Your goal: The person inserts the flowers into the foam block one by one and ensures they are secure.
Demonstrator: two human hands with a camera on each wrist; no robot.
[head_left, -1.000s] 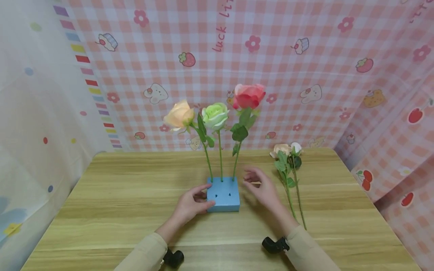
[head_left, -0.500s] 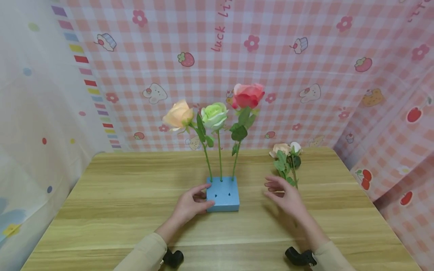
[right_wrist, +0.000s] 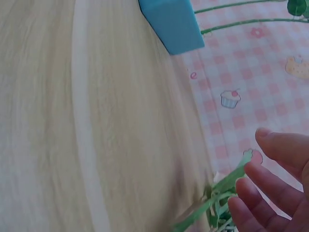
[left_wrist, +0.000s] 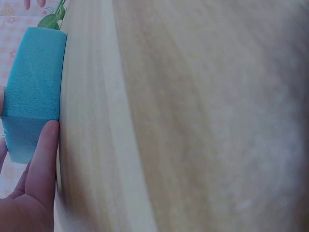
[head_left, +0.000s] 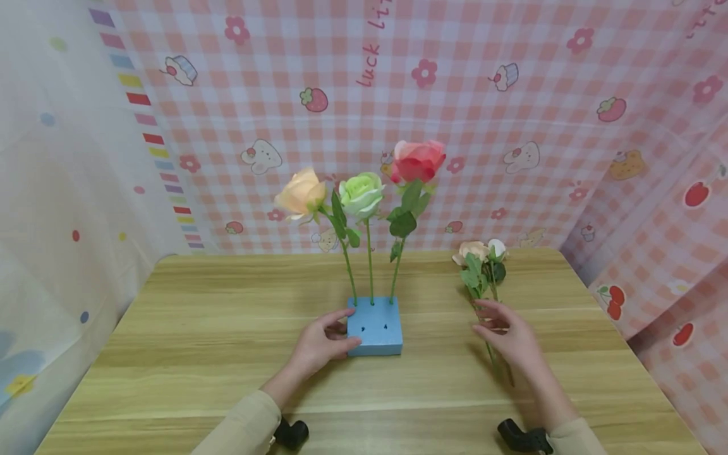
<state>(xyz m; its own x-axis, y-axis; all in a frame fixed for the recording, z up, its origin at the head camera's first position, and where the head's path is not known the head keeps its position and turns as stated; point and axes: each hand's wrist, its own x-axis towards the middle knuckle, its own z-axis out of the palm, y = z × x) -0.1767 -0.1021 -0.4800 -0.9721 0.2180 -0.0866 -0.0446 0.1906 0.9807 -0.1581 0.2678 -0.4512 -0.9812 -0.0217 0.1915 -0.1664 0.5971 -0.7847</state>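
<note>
Lying roses (head_left: 473, 274), stems partly hidden behind the right fingers (head_left: 500, 309), blue block (right_wrist: 175, 23) cut off by the right wrist view's top edge, surface (left_wrist: 251, 121) blurred at the left wrist view's right

1. Left hand (head_left: 320, 341): towards seven o'clock in the head view, thumb and fingers bent in a grip, thumb pointing to three.
2. Left forearm (head_left: 244, 423): sleeved, slanting up towards half past one.
3. Right hand (head_left: 516, 335): at four o'clock, fingers loosely curved, thumb apart, pointing to ten.
4. Right forearm (head_left: 574, 439): sleeved, slanting towards eleven.
</note>
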